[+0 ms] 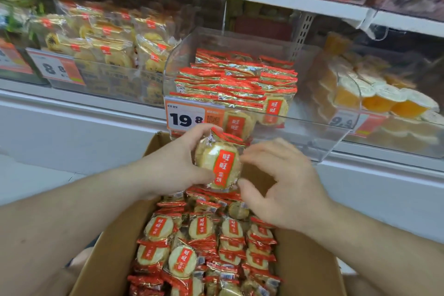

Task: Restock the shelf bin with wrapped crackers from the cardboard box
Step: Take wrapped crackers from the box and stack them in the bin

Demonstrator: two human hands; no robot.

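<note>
A: Just below the bin's (264, 125) front wall, over the far end of the box (310, 262), a wrapped cracker (219, 166) was held upright. Its round face looked back toward the person. Its long axis ran from the crimped red seal at the top down to the lower seal, leaning a little to the right at the top.

B: Who had it?

A: The left hand (175, 163) gripped it, thumb curled over the upper edge and fingers behind the wrapper. The right hand (286, 182) was just right of the cracker, fingers loosely curled with the fingertips at or near the wrapper's edge. I judged that hand to be holding nothing, though contact was hard to tell.

B: What could have gone wrong?

A: The wrapper looked slick, so a one-handed hold might have let it slip back into the box. The bin's clear front wall stood above the cracker, so lifting too low could have knocked the cracker against the wall or against the price tag (185, 116). Packs (235, 81) already lay in flat rows inside the bin, nearly up to the front wall. One dropped carelessly on top might have slid forward over the wall.

B: And beyond the bin?

A: More packs (204, 243) filled the box below the cracker.
</note>
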